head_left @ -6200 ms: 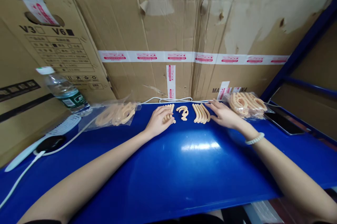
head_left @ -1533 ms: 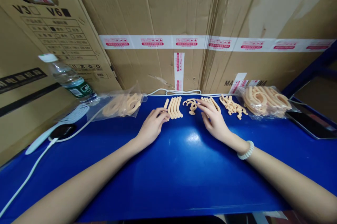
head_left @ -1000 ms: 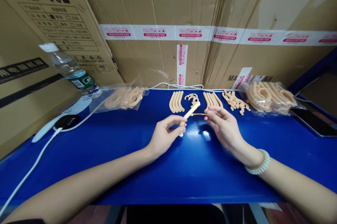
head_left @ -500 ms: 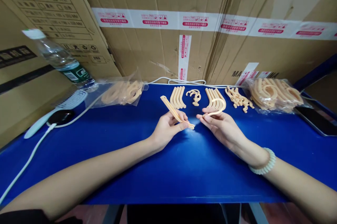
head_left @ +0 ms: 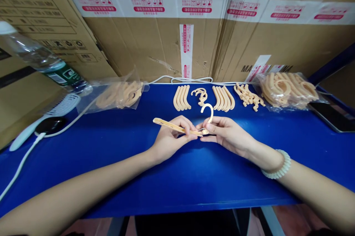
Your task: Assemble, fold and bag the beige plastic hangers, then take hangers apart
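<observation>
My left hand (head_left: 174, 136) is closed around a beige plastic hanger arm (head_left: 169, 125), which points out to the left. Between the fingers and thumb of my right hand (head_left: 229, 132) is a beige hanger hook (head_left: 209, 112), its curve upright. The hook's lower end meets the inner end of the arm; my fingertips partly hide the joint, so I cannot tell whether the two are locked together. Behind my hands lie a row of hanger arms (head_left: 181, 98), a few loose hooks (head_left: 201, 95), a second row of arms (head_left: 223, 98) and a pile of small beige pieces (head_left: 248, 96).
Bags of beige parts lie at the back left (head_left: 120, 95) and back right (head_left: 290, 90). A water bottle (head_left: 52, 68), a hairbrush (head_left: 59, 106) and a black charger puck (head_left: 51, 125) sit left on the blue table (head_left: 194, 180). A phone (head_left: 332, 116) lies right; cardboard (head_left: 138, 44) stands behind.
My hands have come together, bringing the hook from the right to the end of the arm. The hook now stands upright, and the arm has tilted flatter. The view has shifted slightly.
</observation>
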A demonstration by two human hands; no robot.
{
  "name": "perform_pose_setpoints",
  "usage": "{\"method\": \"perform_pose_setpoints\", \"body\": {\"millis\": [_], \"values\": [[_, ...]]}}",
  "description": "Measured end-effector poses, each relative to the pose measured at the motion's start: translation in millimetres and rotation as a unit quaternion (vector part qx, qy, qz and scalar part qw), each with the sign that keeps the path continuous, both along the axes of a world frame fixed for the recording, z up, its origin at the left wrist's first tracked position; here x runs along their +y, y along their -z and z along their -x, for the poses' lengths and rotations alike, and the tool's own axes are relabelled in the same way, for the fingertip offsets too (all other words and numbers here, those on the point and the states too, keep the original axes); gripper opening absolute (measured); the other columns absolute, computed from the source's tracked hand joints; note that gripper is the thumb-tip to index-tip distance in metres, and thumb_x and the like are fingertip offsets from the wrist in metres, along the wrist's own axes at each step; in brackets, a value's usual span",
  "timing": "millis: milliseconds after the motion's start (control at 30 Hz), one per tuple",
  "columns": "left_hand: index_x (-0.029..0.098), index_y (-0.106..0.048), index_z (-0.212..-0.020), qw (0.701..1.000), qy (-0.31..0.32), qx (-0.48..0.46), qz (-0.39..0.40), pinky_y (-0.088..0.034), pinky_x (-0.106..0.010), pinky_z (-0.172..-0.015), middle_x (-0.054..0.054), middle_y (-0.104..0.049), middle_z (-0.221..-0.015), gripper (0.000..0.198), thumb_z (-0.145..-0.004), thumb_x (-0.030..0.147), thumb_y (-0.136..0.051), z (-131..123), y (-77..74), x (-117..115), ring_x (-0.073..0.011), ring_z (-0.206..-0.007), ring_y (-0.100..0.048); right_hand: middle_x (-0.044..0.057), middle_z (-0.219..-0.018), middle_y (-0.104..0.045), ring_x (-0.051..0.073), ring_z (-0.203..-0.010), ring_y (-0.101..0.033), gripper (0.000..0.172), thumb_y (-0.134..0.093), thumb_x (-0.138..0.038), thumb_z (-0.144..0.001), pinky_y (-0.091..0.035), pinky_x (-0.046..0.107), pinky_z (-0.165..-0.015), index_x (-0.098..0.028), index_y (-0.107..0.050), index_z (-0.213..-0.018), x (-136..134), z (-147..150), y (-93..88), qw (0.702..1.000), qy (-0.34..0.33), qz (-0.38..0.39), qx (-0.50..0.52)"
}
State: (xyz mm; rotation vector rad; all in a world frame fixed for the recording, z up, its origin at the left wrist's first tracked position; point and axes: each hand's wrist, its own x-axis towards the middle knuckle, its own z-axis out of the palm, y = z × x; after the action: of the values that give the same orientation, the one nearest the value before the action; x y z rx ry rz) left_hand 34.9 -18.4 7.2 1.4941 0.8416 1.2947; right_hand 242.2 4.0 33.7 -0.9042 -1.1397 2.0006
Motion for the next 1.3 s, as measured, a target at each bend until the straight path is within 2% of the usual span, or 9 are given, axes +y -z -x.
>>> {"method": "perform_pose_setpoints", "body": {"millis": [267, 533, 767, 967, 1167, 1300], "values": [[0.017, -0.058, -0.066, 1.000, -0.014, 0.007, -0.014, -0.060, -0.026, -0.070, -0.001, -0.066, -0.081, 0.023, -0.080, 0.018, -0.077, 1, -3.1, -3, -0.0137, -0.075, -0.069, 0.007, -0.089, -0.077, 0.019, -0.089, -0.076, 0.022, -0.081, -0.033, -0.081, -0.063, 0.031, -0.084, -0.015, -0.072, -0.089, 0, 0, 0.5, 0.999, -0.029, 0.028, -0.006], [0.017, -0.058, -0.066, 0.998, -0.015, 0.035, -0.051, -0.058, -0.025, -0.069, -0.001, -0.066, -0.080, 0.023, -0.080, 0.014, -0.077, 2, -5.7, -4, -0.0131, -0.075, -0.068, 0.006, -0.088, -0.077, 0.016, -0.082, -0.077, 0.023, -0.084, -0.030, -0.079, -0.063, 0.024, -0.078, -0.013, -0.072, -0.087, -2, 3, 4.5, 0.999, -0.014, 0.030, 0.005], [0.017, -0.058, -0.067, 0.993, -0.016, 0.076, -0.089, -0.056, -0.027, -0.074, -0.001, -0.066, -0.078, 0.024, -0.081, 0.012, -0.077, 3, -6.9, -5, -0.0140, -0.076, -0.068, 0.003, -0.076, -0.074, 0.011, -0.067, -0.072, 0.030, -0.088, -0.036, -0.072, -0.061, 0.023, -0.071, -0.014, -0.068, -0.080, -7, 7, 0.8, 1.000, 0.018, -0.009, -0.019], [0.016, -0.058, -0.066, 0.992, -0.012, 0.080, -0.099, -0.056, -0.026, -0.073, -0.002, -0.067, -0.079, 0.024, -0.081, 0.012, -0.077, 2, -8.5, -6, -0.0132, -0.075, -0.068, 0.002, -0.072, -0.072, 0.013, -0.067, -0.070, 0.035, -0.085, -0.044, -0.074, -0.058, 0.028, -0.070, -0.016, -0.066, -0.079, -12, 10, 4.1, 0.996, 0.033, -0.070, -0.052], [0.016, -0.058, -0.066, 0.994, -0.008, 0.074, -0.081, -0.056, -0.027, -0.073, -0.002, -0.066, -0.079, 0.023, -0.081, 0.013, -0.076, 2, -7.7, -6, -0.0139, -0.076, -0.068, 0.002, -0.070, -0.071, 0.013, -0.065, -0.068, 0.031, -0.079, -0.043, -0.079, -0.055, 0.029, -0.067, -0.017, -0.062, -0.079, -15, 12, 2.7, 0.985, 0.046, -0.129, -0.108], [0.017, -0.060, -0.072, 0.998, -0.004, 0.056, -0.036, -0.056, -0.025, -0.069, -0.002, -0.065, -0.080, 0.018, -0.080, 0.015, -0.076, 1, -6.4, -7, -0.0131, -0.074, -0.067, 0.000, -0.066, -0.068, 0.013, -0.061, -0.065, 0.028, -0.079, -0.040, -0.079, -0.054, 0.029, -0.064, -0.019, -0.060, -0.081, -16, 13, 2.0, 0.980, 0.057, -0.147, -0.124]]}}
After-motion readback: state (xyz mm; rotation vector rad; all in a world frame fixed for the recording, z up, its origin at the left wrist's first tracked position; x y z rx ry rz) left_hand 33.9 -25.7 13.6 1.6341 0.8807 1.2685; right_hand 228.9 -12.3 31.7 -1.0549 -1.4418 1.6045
